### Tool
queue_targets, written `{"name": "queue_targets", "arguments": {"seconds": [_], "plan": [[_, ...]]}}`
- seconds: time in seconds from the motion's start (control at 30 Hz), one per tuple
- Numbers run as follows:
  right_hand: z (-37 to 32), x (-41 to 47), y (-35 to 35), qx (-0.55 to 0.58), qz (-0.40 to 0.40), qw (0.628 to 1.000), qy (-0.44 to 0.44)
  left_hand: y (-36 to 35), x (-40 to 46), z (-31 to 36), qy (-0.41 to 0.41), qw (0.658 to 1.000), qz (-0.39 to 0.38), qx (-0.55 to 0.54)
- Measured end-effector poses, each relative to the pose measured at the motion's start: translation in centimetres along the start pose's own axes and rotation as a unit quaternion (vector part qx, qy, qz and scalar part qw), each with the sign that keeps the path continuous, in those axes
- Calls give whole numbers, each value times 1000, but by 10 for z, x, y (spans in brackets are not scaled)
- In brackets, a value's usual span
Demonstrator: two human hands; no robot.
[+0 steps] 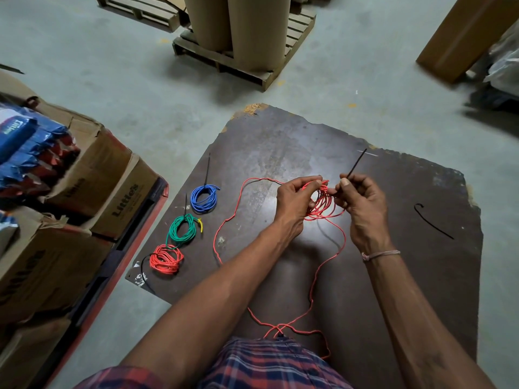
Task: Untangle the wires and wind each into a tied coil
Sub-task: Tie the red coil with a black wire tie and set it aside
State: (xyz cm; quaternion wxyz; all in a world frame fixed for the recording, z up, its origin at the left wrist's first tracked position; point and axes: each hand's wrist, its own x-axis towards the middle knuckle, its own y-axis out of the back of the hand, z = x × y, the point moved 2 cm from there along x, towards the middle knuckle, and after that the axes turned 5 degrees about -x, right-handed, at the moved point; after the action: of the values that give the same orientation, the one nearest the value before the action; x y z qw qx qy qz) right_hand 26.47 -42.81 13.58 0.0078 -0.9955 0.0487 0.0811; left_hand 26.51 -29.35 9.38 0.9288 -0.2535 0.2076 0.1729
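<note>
Your left hand [295, 202] & right hand [358, 204] were up over the dark board [280, 141] on the floor, w/ the red wire coil [323, 204] bunched between them. Left fingers [314, 184] were curled round the coil's left side, thumb on top; right fingers [344, 182] pinched a black zip tie [356, 163] right at the coil's upper right edge, its tail sticking up & away. The rest of that red wire trailed loose: one loop out to the left of your left wrist, another running down toward your lap & crossing itself near the plaid shorts [269, 363]. Left of the hands, well apart, lay 3 finished coils in a diagonal row: blue coil [204, 198], green coil [182, 230], small red coil [165, 258], each w/ a black tie. A spare black tie [432, 221] lay on the board to your right.
</note>
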Motion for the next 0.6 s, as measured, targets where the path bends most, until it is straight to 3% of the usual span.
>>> {"name": "queue_targets", "arguments": {"seconds": [0.13, 0.4, 0.6], "plan": [[-1, -1, 1, -13, -5, 1000, 0, 0, -1, 2, 3, 1000, 2, -29], [-8, -3, 0, 5, 2, 1000, -10, 0, -7, 6, -24, 999, -1, 21], [-11, -4, -1, -56, 36, 998, 21, -2, -10, 9, -70, 996, -14, 49]]}}
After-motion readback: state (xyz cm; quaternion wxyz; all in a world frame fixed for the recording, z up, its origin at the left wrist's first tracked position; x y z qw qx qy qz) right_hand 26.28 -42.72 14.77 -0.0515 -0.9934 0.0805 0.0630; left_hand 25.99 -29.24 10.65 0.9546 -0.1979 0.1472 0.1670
